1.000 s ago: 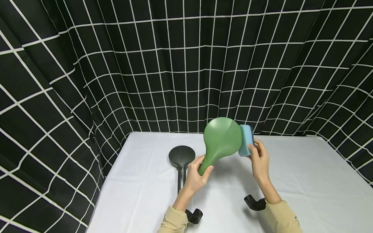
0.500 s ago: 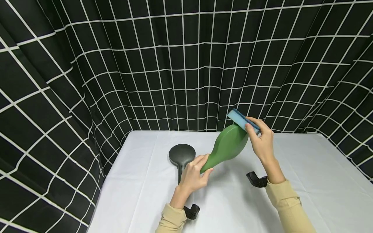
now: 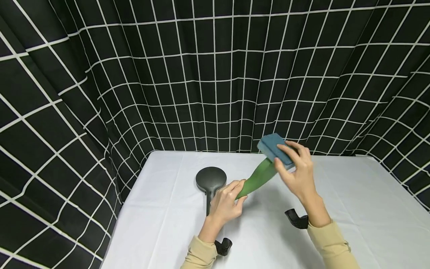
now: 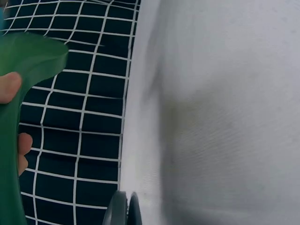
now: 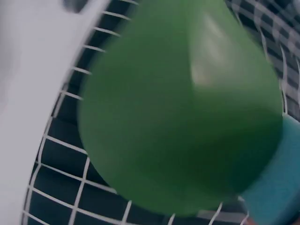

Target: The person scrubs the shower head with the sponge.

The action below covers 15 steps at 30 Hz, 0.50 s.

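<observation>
In the head view my left hand (image 3: 228, 201) grips the handle of a green spoon rest (image 3: 258, 176), a wide round dish with a short handle. It is raised off the table and turned nearly edge-on. My right hand (image 3: 299, 168) holds a blue sponge (image 3: 273, 144) with a darker scouring face up, against the far end of the spoon rest and hiding that end. The right wrist view shows the round face of the spoon rest (image 5: 178, 112) up close, with the sponge (image 5: 276, 178) at its edge.
A black utensil (image 3: 211, 179) with a round head and long handle lies on the white-covered table (image 3: 161, 209), left of my left hand and partly hidden by it. Black curtains (image 3: 188, 93) with a white grid surround the table. Black wrist mounts (image 3: 297, 218) hang at both wrists.
The green spoon rest has turned from face-on to nearly edge-on. My right hand has moved the sponge from its right side up and over its far edge, turning the dark face upward.
</observation>
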Each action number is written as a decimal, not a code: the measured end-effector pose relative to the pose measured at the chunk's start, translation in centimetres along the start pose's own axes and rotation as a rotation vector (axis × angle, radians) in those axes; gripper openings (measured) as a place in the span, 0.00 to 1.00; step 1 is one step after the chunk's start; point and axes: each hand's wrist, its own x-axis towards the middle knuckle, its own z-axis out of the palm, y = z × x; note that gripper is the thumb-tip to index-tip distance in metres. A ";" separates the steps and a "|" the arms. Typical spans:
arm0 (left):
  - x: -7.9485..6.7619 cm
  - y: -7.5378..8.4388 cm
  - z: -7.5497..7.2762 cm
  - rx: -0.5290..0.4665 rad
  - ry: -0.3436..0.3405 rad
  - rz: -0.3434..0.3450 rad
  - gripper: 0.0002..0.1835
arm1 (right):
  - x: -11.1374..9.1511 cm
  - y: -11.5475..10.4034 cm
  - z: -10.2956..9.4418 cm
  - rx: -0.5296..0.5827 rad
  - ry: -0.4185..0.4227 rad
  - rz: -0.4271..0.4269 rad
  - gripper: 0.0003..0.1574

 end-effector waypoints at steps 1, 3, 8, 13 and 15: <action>0.0 0.1 0.1 0.009 0.006 0.002 0.21 | -0.1 -0.4 0.3 -0.002 -0.015 -0.102 0.21; 0.0 0.2 0.2 0.027 0.020 0.000 0.21 | -0.3 -0.8 0.8 0.010 -0.035 -0.244 0.23; 0.1 0.7 0.7 0.053 0.029 0.012 0.21 | -0.4 0.5 0.7 0.045 0.032 -0.176 0.23; 0.0 0.9 0.8 0.052 0.022 0.008 0.21 | -0.7 3.1 -0.3 -0.038 0.042 0.294 0.21; 0.0 1.0 0.6 0.049 0.023 -0.005 0.21 | -0.9 3.8 -0.6 -0.072 0.011 0.399 0.21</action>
